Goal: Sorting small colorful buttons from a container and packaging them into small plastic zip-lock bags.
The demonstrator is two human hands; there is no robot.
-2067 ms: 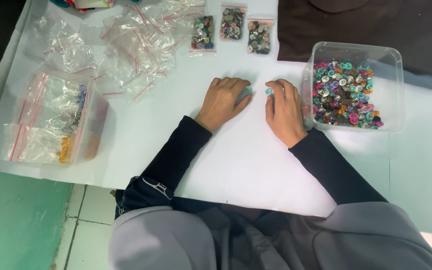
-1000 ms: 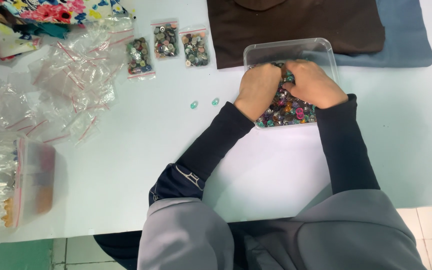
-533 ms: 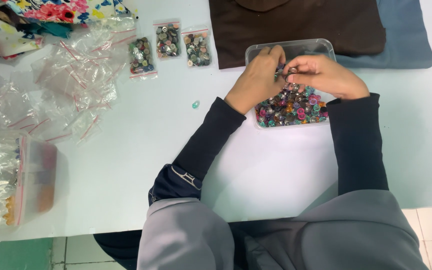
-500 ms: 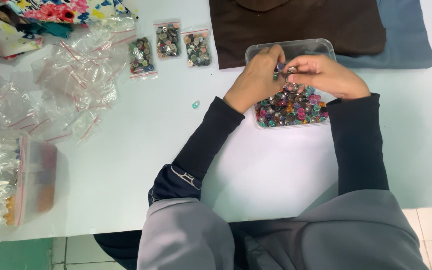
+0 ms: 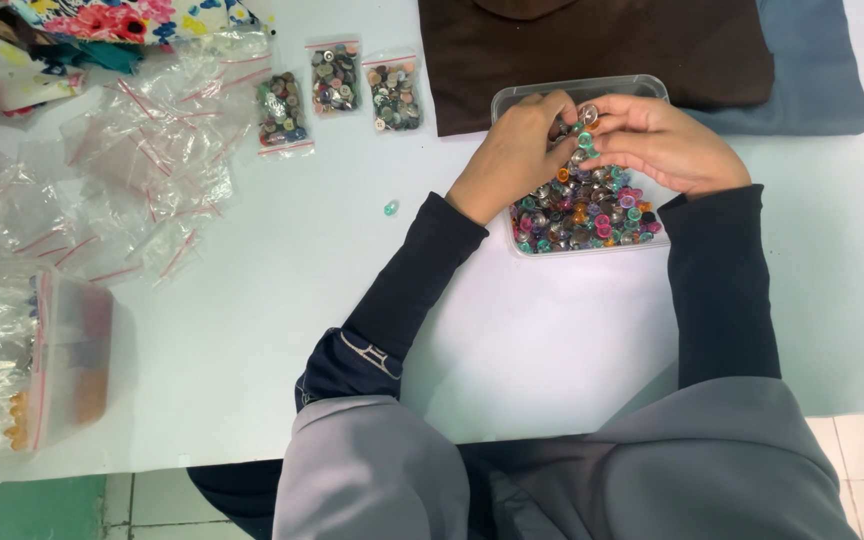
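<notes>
A clear plastic tub (image 5: 580,88) full of small coloured buttons (image 5: 587,215) stands on the white table. Both my hands hover over its far half. My left hand (image 5: 512,150) reaches in from the left, fingers curled among the buttons. My right hand (image 5: 667,140) comes from the right and pinches a small teal button (image 5: 585,140) at its fingertips, close against the left fingers. One loose teal button (image 5: 390,208) lies on the table left of the tub.
Three small zip bags of buttons (image 5: 337,85) lie in a row at the back. A heap of empty zip bags (image 5: 152,150) spreads to the left, and a plastic box (image 5: 47,360) stuffed with bags sits at the near left. Brown cloth (image 5: 592,40) and blue cloth (image 5: 812,70) lie behind the tub.
Two seconds ago both hands lay flat on the table beside the tub. They have since moved into the tub, and now the fingertips meet over the buttons.
</notes>
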